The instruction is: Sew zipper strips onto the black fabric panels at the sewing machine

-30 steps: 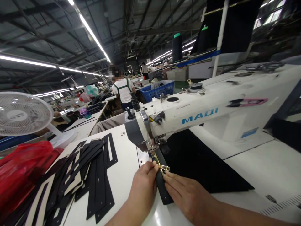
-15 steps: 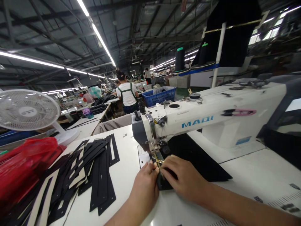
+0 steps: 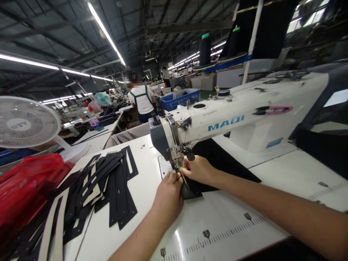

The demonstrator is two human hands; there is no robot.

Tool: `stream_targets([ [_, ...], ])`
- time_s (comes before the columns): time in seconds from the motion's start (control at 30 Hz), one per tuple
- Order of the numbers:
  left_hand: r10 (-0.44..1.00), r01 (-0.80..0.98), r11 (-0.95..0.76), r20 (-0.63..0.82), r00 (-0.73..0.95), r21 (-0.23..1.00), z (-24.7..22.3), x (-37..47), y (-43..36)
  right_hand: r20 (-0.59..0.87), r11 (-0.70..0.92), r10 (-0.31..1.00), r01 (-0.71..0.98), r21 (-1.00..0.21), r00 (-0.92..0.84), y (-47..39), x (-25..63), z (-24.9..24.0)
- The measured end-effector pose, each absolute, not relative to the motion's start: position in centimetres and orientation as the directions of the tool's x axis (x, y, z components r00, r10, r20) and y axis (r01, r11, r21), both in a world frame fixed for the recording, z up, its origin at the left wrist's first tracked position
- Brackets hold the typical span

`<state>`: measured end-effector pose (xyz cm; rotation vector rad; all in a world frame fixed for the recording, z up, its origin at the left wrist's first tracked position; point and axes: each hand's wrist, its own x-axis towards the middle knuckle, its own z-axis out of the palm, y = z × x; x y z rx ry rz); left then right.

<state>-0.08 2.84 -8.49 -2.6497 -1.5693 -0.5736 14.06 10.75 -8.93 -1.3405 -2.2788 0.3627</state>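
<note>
A sewing machine [image 3: 228,125] stands in front of me, its needle area just beyond my fingertips. Black fabric [image 3: 221,157] lies under the machine arm and reaches toward me. Along its near part runs a narrow gold-coloured zipper [image 3: 185,180]. My left hand [image 3: 169,192] is at the zipper's left side, fingers bent together and pressing on its edge close to the presser foot. On the other side my right hand [image 3: 200,170] pinches at the zipper beside the needle; its fingertips are partly hidden behind a round black knob [image 3: 190,157].
Left of the machine lies a pile of black and cream strips with slots [image 3: 108,186]. Beyond it are a red plastic bag [image 3: 32,185] and a white fan [image 3: 24,123]. A co-worker [image 3: 143,99] sits ahead near a blue basket [image 3: 181,99]. Pink-handled thread snips [image 3: 274,110] rest on the machine.
My right hand has moved forward, closer to the needle, and a raised gold piece by its fingers no longer shows. My left hand stays by the fabric. The view has shifted slightly.
</note>
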Motion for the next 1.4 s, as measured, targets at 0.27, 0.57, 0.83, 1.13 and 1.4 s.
stream_targets([
  [0.27, 0.817, 0.854, -0.510, 0.371, 0.442, 0.106, -8.9, -0.4, 2.8, 0.246, 0.356, 0.931, 0.822, -0.445, -0.270, 13.2, 12.8, -8.6],
  [0.57, 0.787, 0.856, -0.514, 0.428, 0.445, 0.054, -9.6, -0.3, 2.8, 0.554, 0.837, 0.543, 0.358, -0.413, -0.631, 5.2, 16.4, -10.4],
  [0.83, 0.807, 0.859, -0.502, 0.414, 0.422, 0.102, -9.6, -0.9, 4.1, 0.508, 0.824, 0.561, 0.381, -0.419, -0.654, 7.5, 15.5, -10.0],
  [1.13, 0.899, 0.956, -0.170, 0.434, 0.052, 0.238, -8.5, -0.4, 2.3, 0.524, 0.511, 0.782, 0.828, -0.230, -0.337, 9.5, 21.8, -9.9],
  [1.4, 0.814, 0.830, -0.506, 0.449, 0.368, 0.237, -8.3, -0.2, 1.3, 0.127, 0.144, 0.984, 0.978, -0.150, -0.125, 10.9, 25.3, -8.4],
])
